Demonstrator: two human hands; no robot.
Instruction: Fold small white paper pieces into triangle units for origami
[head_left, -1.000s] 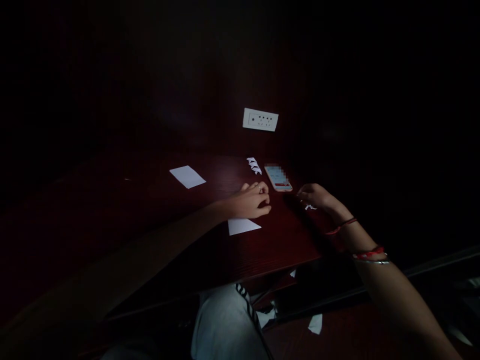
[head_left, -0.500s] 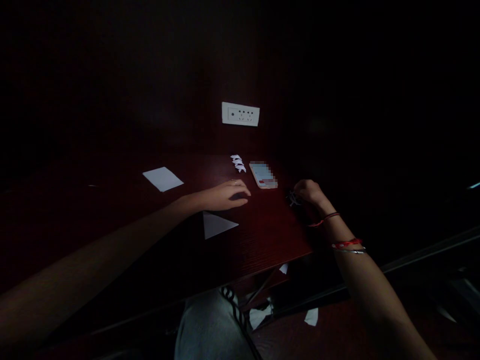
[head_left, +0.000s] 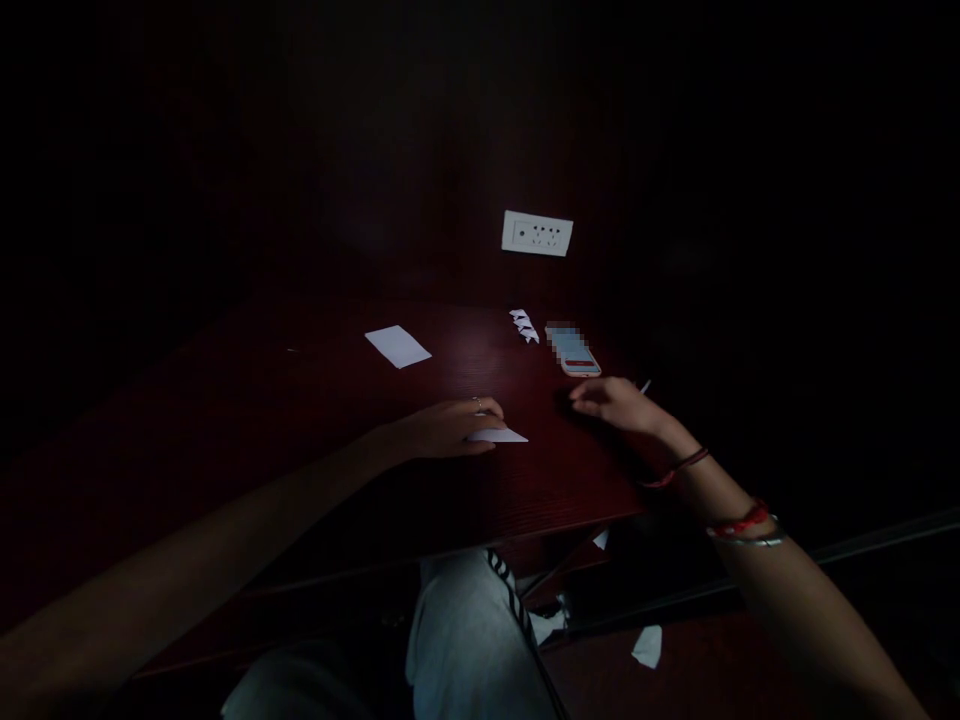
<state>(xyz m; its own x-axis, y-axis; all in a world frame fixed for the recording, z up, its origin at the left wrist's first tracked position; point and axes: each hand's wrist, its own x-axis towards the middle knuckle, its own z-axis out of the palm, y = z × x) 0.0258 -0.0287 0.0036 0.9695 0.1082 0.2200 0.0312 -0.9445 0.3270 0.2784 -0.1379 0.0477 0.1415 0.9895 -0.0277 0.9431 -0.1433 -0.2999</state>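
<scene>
On the dark red counter (head_left: 300, 450), a flat white sheet (head_left: 397, 345) lies far on the left, well apart from the hands. The left hand (head_left: 446, 430) rests palm down on a folded paper (head_left: 501, 436). Its grip is released, and the fingers only lie on top of the paper's left end. The paper lies flat near the front middle of the counter. Its long axis runs from left to right, and its sharp tip points right, toward the other hand. Behind it are some small folded pieces (head_left: 523, 325), a wall socket (head_left: 537, 233) and a phone (head_left: 574, 352). The right hand (head_left: 615, 402) hovers low just in front of the phone. It is too dark to tell the state of its grip.
</scene>
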